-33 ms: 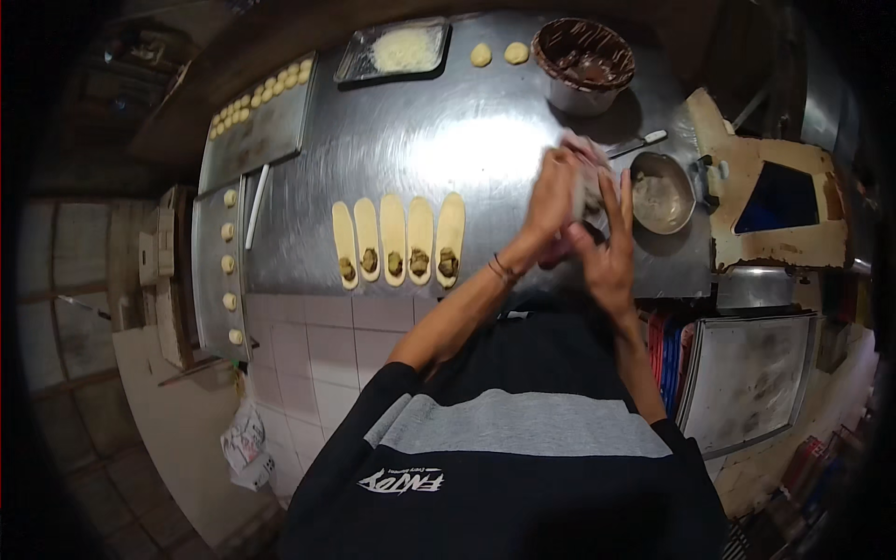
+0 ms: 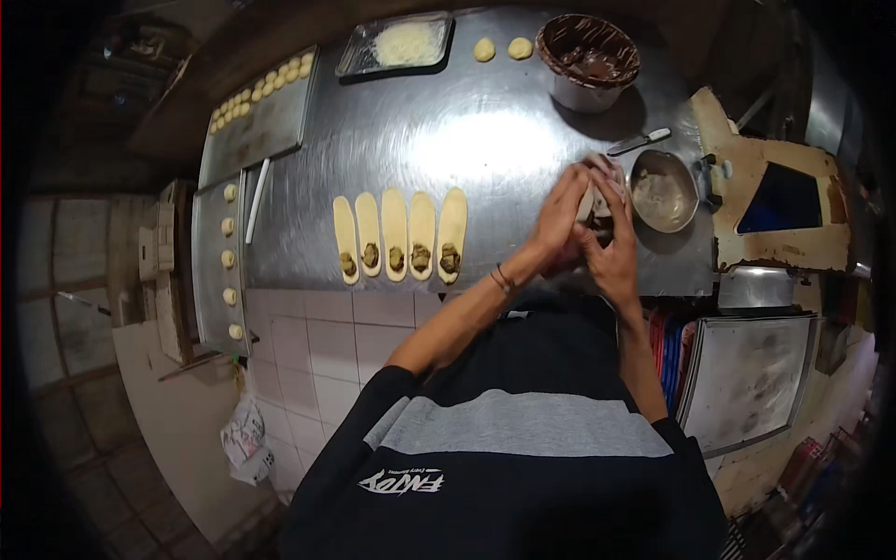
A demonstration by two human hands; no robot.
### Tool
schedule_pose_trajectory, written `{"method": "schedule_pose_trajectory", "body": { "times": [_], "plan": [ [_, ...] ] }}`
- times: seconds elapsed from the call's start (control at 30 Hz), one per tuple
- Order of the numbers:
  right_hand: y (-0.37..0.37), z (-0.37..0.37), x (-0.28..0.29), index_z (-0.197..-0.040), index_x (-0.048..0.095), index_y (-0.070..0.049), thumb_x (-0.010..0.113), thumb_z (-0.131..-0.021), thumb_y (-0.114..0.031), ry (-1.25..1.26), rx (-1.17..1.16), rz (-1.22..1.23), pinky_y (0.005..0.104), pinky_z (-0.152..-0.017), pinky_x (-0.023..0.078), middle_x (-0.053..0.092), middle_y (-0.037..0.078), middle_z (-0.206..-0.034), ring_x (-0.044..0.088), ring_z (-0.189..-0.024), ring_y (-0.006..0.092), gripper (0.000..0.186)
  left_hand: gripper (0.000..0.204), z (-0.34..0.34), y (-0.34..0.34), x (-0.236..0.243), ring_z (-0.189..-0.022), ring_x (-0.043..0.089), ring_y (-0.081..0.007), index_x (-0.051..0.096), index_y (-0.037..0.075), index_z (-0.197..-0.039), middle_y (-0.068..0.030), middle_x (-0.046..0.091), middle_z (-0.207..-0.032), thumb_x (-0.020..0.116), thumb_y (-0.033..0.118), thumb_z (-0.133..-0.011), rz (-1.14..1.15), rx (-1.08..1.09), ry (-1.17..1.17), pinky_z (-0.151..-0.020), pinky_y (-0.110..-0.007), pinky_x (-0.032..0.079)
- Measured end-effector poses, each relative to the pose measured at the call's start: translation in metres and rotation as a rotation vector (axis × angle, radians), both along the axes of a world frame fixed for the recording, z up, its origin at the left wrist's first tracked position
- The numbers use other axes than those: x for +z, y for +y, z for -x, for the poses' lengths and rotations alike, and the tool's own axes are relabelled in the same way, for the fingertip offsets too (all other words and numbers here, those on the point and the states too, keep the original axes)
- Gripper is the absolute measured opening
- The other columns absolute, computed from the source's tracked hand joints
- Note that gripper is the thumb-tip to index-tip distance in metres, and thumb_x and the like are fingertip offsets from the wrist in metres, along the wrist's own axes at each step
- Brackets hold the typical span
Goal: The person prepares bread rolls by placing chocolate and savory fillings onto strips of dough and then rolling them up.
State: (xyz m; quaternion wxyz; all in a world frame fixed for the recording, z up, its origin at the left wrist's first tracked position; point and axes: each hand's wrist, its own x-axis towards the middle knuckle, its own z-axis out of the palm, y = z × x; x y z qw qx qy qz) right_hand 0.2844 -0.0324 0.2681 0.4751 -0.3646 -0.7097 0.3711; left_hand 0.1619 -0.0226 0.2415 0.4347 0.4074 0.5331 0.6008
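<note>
My left hand and my right hand are closed round a crumpled pale, pinkish bundle, cloth or plastic with dark patches, near the steel table's front edge; my fingers partly hide it. Just right of them stands a metal bowl with pale residue, and beyond them lies a white-handled spatula. To my left, several long flat dough strips lie side by side, each with a greenish-brown lump of filling at its near end.
A tub smeared with brown paste, two dough rounds and a tray of white shreds stand at the back. Trays with dough balls and small rolls line the left, beside a white rod. A cut board is at right.
Both hands and the bundle have shifted slightly toward me and to the right. My fingers have drawn closer together round the bundle.
</note>
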Motion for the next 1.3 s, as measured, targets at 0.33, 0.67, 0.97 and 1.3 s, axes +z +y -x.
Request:
{"method": "schedule_pose_trajectory", "body": {
  "times": [0.33,0.67,0.97,1.3],
  "plan": [
    [-0.001,-0.164,-0.163,-0.126,0.058,-0.001,0.078,-0.085,-0.018,-0.098,-0.247,0.627,0.0348,-0.087,0.053,0.062,0.014,-0.118,0.063,-0.101,0.0227,0.048,0.034,0.095,-0.155,-0.038,-0.111,0.064,-0.0212,0.062,0.007,-0.133,-0.0095,0.067,-0.127,0.052,0.026,-0.106,0.349,-0.367,0.253,-0.092,-0.033,0.052],
    [0.079,-0.247,-0.202,-0.149,0.039,-0.002,0.068,-0.087,-0.009,0.016,-1.178,0.482,0.0386,-0.09,0.05,0.045,0.019,-0.148,0.056,-0.12,0.0251,0.069,0.03,0.223,-0.255,-0.074,-0.094,0.067,-0.0162,0.062,0.001,-0.128,-0.0119,0.071,-0.111,0.052,0.016,-0.104,0.559,0.504,-0.068,-0.083,-0.029,0.054],
    [-0.033,0.089,-0.088,-0.121,0.068,-0.002,0.061,-0.093,-0.009,-0.22,0.145,0.448,0.033,-0.082,0.054,0.073,0.016,-0.107,0.069,-0.093,0.0219,0.029,0.022,0.289,-0.21,-0.107,-0.093,0.069,-0.0217,0.071,0.005,-0.117,-0.0131,0.073,-0.101,0.066,0.014,-0.097,0.334,0.349,0.804,-0.081,-0.036,0.055],
    [-0.112,0.169,-0.149,-0.088,0.071,-0.005,0.069,-0.084,-0.018,-0.711,0.402,-0.062,0.046,-0.07,0.054,0.07,0.014,-0.084,0.067,-0.079,0.0367,0.014,0.03,0.248,-0.16,-0.14,-0.102,0.059,-0.0276,0.074,0.006,-0.112,-0.0103,0.069,-0.104,0.079,0.014,-0.083,0.137,0.083,0.766,-0.092,-0.038,0.048]
  ]
}}
